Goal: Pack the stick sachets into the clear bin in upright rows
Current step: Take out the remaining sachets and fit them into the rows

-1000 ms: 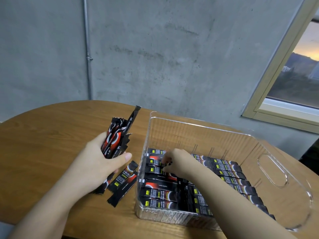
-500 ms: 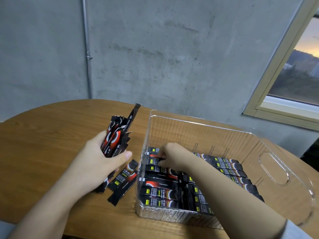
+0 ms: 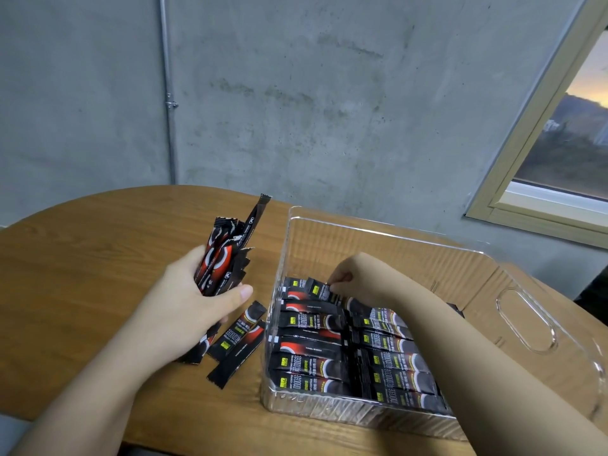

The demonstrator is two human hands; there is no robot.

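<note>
Black-and-red sachets (image 3: 342, 353) lie flat in rows in the clear bin (image 3: 513, 311), under the right hand; a few loose ones (image 3: 241, 340) sit below the left.

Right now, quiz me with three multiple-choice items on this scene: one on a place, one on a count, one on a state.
1. Where do the loose sachets lie?
A. on the table left of the clear bin
B. on the windowsill
C. on the bin's rim

2. How many loose sachets show on the table under the left hand?
A. none
B. about three
C. over ten

3. What is the left hand doing?
A. resting flat
B. holding a bundle of sachets
C. lifting the bin

Answers:
1 A: they lie on the table beside the clear bin.
2 B: about three black sticks show there.
3 B: its fingers wrap the bundle; the right hand pinches a sachet inside the bin.
</note>
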